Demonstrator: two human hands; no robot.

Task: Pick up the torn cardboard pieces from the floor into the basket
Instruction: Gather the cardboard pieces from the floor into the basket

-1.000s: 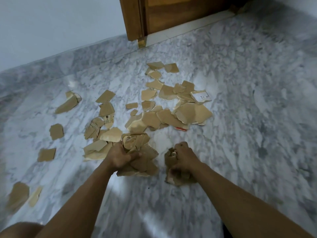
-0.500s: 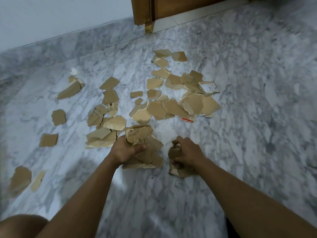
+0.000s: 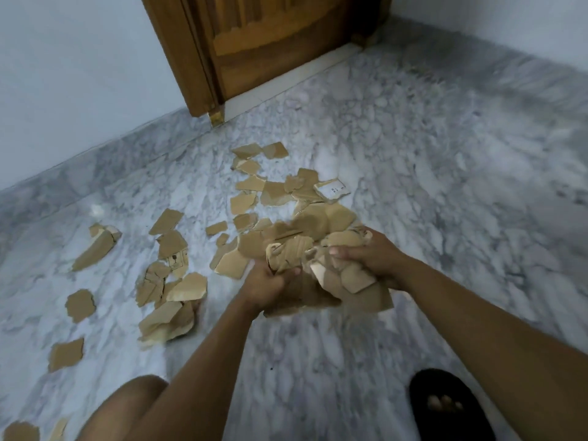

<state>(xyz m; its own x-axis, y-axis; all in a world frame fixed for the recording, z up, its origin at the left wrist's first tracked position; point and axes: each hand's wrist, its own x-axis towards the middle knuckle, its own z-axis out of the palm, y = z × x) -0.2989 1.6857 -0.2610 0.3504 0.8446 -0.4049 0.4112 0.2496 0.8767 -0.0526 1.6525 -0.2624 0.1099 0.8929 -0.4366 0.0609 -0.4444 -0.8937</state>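
Slipper (image 3: 458, 424), black, open-toed w/ toes showing, sits bottom right on the grey-white marble floor (image 3: 445, 202). Bare knee (image 3: 127, 405) is bottom left. Both forearms reach fwd from there. Left hand (image 3: 267, 289) has its fingers curled up into the underside of a crumpled wad of torn cardboard (image 3: 321, 268), gripping it from the left. Right hand (image 3: 372, 259) clamps the same wad from the right, thumb over the top and fingers wrapped under. The wad sits between the 2 hands, edges blurred; can't tell if it's clear of the floor. The other cardboard pieces (image 3: 171, 300) lie loose on the floor: an overlapping cluster just left of the left forearm, single scraps further left, and more at the bottom-left corner. A printed piece (image 3: 175, 259) w/ a black symbol lies left of the hands. Beyond the hands a denser patch spreads toward the door, incl. a labelled piece (image 3: 332, 188) w/ a white sticker. Wooden door (image 3: 270, 43) and its frame stand at the back, w/ a pale wall (image 3: 79, 74) to the left.
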